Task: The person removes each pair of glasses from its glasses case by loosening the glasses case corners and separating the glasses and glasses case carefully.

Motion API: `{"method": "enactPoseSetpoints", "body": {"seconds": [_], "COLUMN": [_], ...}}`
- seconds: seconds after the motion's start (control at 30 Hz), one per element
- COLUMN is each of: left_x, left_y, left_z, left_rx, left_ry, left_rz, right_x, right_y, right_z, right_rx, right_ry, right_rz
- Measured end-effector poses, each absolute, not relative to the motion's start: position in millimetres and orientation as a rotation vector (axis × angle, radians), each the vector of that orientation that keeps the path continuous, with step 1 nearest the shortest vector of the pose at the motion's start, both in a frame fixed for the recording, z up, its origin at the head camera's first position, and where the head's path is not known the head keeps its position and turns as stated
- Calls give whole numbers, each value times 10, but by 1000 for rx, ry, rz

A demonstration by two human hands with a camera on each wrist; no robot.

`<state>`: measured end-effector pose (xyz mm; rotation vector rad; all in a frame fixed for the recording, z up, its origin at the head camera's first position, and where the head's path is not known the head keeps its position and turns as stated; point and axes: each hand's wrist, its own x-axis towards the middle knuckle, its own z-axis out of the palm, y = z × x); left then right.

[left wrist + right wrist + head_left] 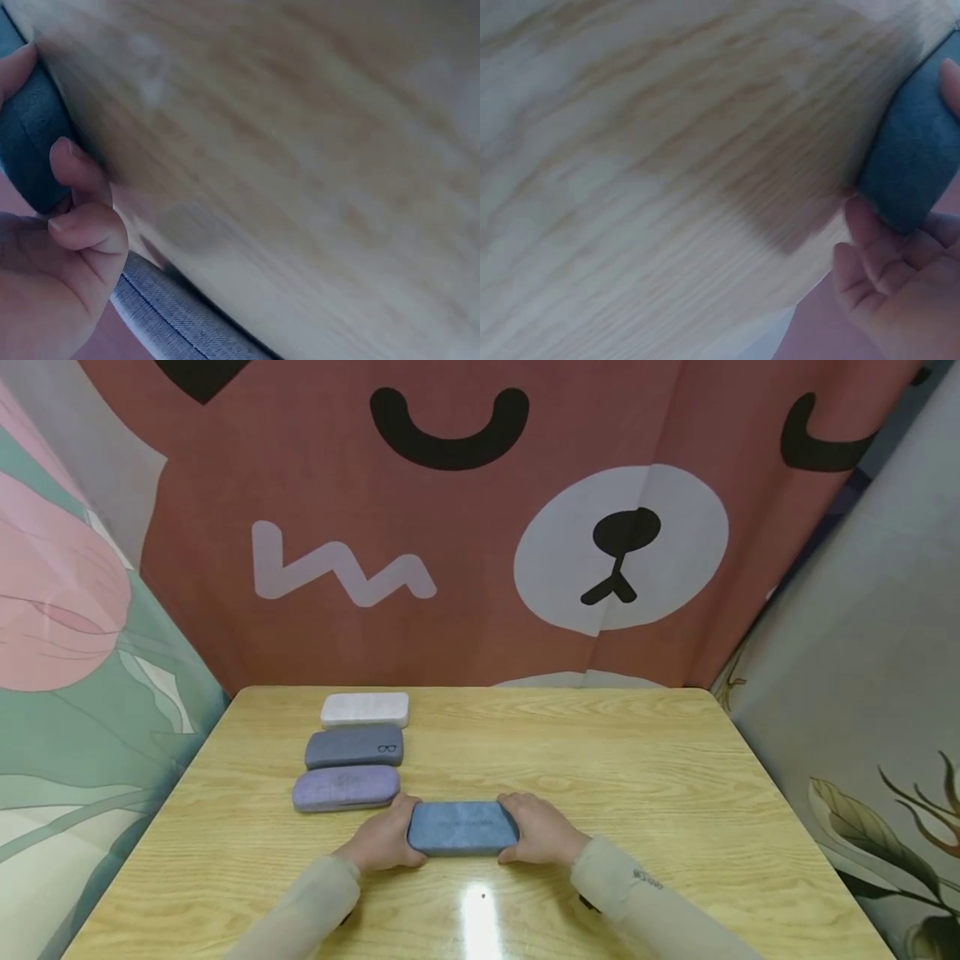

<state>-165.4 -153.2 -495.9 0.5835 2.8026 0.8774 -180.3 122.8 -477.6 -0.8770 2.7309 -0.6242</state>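
Note:
Both hands hold a blue glasses case (pixel 463 828) by its two short ends, near the front middle of the table. The left hand (pixel 386 837) grips its left end, thumb on the near side and fingers at the far side. At the opposite end the right hand (pixel 542 831) grips in the same way. A corner of the blue case (pixel 34 127) shows between thumb and fingers in the left wrist view. The right wrist view has the other end (pixel 915 150) with curled fingers beneath it. Close beyond the left hand lies a purple glasses case (pixel 347 787).
Behind the purple case lie a grey-blue case (pixel 354 747) with a small glasses mark and a white case (pixel 365 709), lined up in a column. They rest on a light wood table (pixel 600 752). Printed curtains (pixel 465 643) hang at the back and sides.

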Motion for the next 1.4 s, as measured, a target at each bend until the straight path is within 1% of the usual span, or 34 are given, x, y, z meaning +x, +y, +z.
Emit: {"method": "enactPoseSetpoints", "body": {"seconds": [0.27,0.53,0.67,0.9,1.2,1.4], "left_x": [-1697,-1693,-1696,-1708,-1688,-1684], "left_y": [-1537,-1532,-1534,-1532,-1550,-1558], "left_z": [-4988,-4974,-4976,-4990,-5011,-5022], "left_rx": [603,580,601,621,580,587], "left_ry": [2769,2735,2755,2772,2764,2744], "left_rz": [929,959,936,914,921,959], "right_x": [-1861,-1888,-1874,-1895,-1951,-2009], "right_y": [1230,1183,1177,1192,1210,1219], "right_z": [-4765,-4775,-4761,-4750,-4738,-4718], "right_rx": [-874,-1016,-1029,-942,-777,-724], "right_ry": [2693,2720,2735,2696,2604,2504], "right_rz": [-613,-379,-334,-474,-643,-751]}}
